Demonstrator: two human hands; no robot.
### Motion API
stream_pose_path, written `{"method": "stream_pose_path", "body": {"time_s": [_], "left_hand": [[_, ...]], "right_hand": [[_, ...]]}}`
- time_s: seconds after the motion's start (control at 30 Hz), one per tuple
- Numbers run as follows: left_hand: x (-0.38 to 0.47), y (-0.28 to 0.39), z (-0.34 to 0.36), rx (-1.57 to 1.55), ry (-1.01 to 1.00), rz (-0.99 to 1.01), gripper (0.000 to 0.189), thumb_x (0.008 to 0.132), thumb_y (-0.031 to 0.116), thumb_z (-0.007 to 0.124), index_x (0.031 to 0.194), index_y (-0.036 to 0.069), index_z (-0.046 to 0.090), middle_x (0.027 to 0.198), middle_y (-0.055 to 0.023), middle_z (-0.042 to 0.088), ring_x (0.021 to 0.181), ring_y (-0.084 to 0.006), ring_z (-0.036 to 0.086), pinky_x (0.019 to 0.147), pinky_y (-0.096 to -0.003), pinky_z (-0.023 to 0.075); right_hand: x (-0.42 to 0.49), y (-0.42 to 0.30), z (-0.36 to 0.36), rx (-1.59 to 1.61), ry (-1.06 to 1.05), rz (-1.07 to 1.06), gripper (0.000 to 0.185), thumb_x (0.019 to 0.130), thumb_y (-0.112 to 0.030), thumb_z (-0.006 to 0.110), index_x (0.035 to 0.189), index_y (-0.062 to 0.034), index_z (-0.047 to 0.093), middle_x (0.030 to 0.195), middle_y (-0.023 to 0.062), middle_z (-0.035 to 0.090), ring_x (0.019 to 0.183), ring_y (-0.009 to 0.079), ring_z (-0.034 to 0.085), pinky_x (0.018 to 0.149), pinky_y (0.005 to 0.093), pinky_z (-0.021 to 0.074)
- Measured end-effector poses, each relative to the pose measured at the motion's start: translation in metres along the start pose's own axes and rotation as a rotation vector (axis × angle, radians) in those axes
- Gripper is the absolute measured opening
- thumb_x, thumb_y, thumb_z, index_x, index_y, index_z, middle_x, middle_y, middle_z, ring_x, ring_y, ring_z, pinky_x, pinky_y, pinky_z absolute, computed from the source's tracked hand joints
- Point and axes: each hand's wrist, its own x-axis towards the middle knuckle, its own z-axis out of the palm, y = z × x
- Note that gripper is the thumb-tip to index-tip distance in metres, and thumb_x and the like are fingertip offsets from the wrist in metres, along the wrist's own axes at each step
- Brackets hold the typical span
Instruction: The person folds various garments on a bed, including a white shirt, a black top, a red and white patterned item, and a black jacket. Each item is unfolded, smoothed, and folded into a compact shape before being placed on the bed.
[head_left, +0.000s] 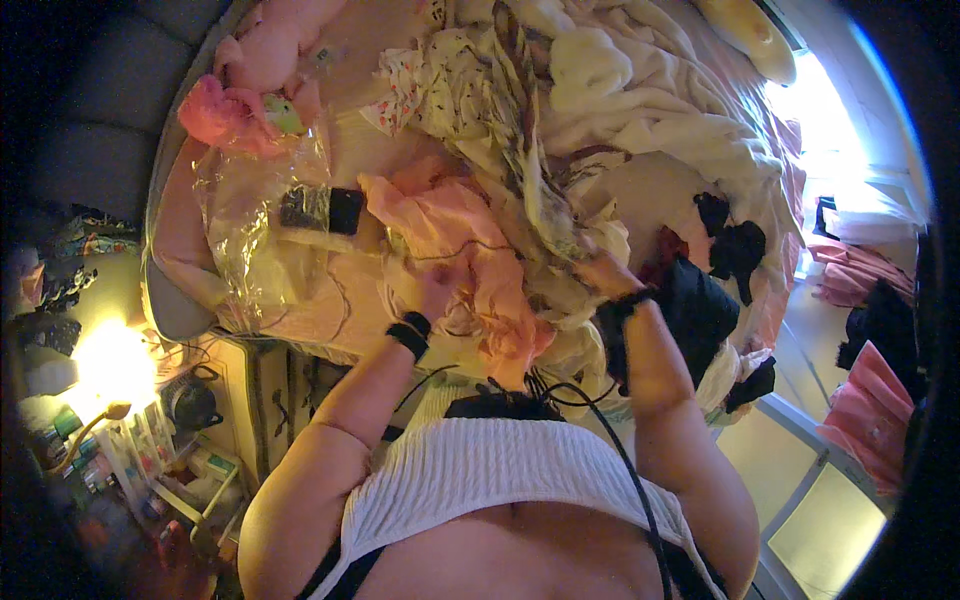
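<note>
On a bed lies a crumpled pink garment (465, 225) with thin fabric folds hanging toward my body. My left hand (439, 289) rests at this garment's left side, its fingers partly hidden in the cloth; whether it grips cannot be told. My right hand (604, 270) is at the lower end of a long, twisted, light patterned cloth (536, 187), its fingertips hidden or blurred among the folds. Dark bands circle both wrists. Just right of my right hand lies a dark garment (701, 319).
A clear plastic bag (259, 240) and a dark flat packet (322, 210) lie at the left, below pink plush toys (225, 112). A cream blanket (660, 97) is heaped at the back right. A lit lamp (116, 367) stands left of the bed; a black cable (615, 435) hangs before me.
</note>
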Motion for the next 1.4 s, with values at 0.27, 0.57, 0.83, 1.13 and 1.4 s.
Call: {"method": "stream_pose_path", "body": {"time_s": [0.27, 0.57, 0.83, 1.13, 1.4], "left_hand": [[0.089, 0.031, -0.003, -0.327, 0.171, 0.291, 0.04, 0.078, 0.013, 0.062, 0.114, 0.004, 0.047, 0.106, -0.0087, 0.054, 0.096, -0.0189, 0.053, 0.081, -0.0291, 0.0441], [-0.064, 0.081, 0.179, 0.55, -0.394, 0.522, 0.033, 0.074, 0.012, 0.054, 0.107, 0.015, 0.057, 0.099, -0.0134, 0.061, 0.091, -0.0309, 0.058, 0.078, -0.0426, 0.0464], [-0.111, 0.046, 0.162, 1.041, -0.874, 0.654, 0.023, 0.075, 0.02, 0.056, 0.098, 0.019, 0.063, 0.102, -0.0099, 0.061, 0.098, -0.0313, 0.055, 0.085, -0.0393, 0.0436], [-0.274, 0.21, 0.19, -0.592, -0.884, -0.001, 0.034, 0.09, 0.031, 0.048, 0.11, 0.004, 0.056, 0.112, -0.008, 0.056, 0.101, -0.0182, 0.054, 0.085, -0.0327, 0.0439], [-0.304, 0.273, 0.202, -0.546, -0.687, 0.402, 0.028, 0.091, 0.026, 0.051, 0.109, 0.005, 0.054, 0.093, -0.0075, 0.063, 0.082, -0.0154, 0.061, 0.075, -0.0269, 0.0482]], "right_hand": [[-0.201, 0.022, -0.099, 0.565, 0.403, -0.239, 0.039, 0.086, -0.019, 0.056, 0.118, 0.0012, 0.047, 0.113, 0.0081, 0.055, 0.1, 0.0238, 0.054, 0.085, 0.0334, 0.045], [-0.307, 0.059, -0.139, -0.079, 1.049, -0.546, 0.054, 0.085, -0.03, 0.054, 0.129, -0.0036, 0.036, 0.129, 0.0163, 0.042, 0.116, 0.0316, 0.044, 0.097, 0.0442, 0.0369], [-0.378, 0.082, -0.154, 0.181, 0.799, -0.311, 0.055, 0.076, -0.016, 0.054, 0.127, -0.0023, 0.04, 0.119, 0.0172, 0.05, 0.106, 0.0287, 0.052, 0.089, 0.0381, 0.0421], [-0.399, 0.012, -0.088, -0.512, 0.155, -0.613, 0.023, 0.091, -0.022, 0.047, 0.101, -0.0029, 0.056, 0.072, 0.0121, 0.057, 0.06, 0.0185, 0.056, 0.052, 0.0307, 0.0413], [-0.442, 0.071, -0.123, 0.23, 0.677, -0.715, 0.035, 0.093, -0.027, 0.044, 0.111, 0.0014, 0.055, 0.097, 0.0081, 0.062, 0.085, 0.0112, 0.057, 0.076, 0.0246, 0.0449]]}}
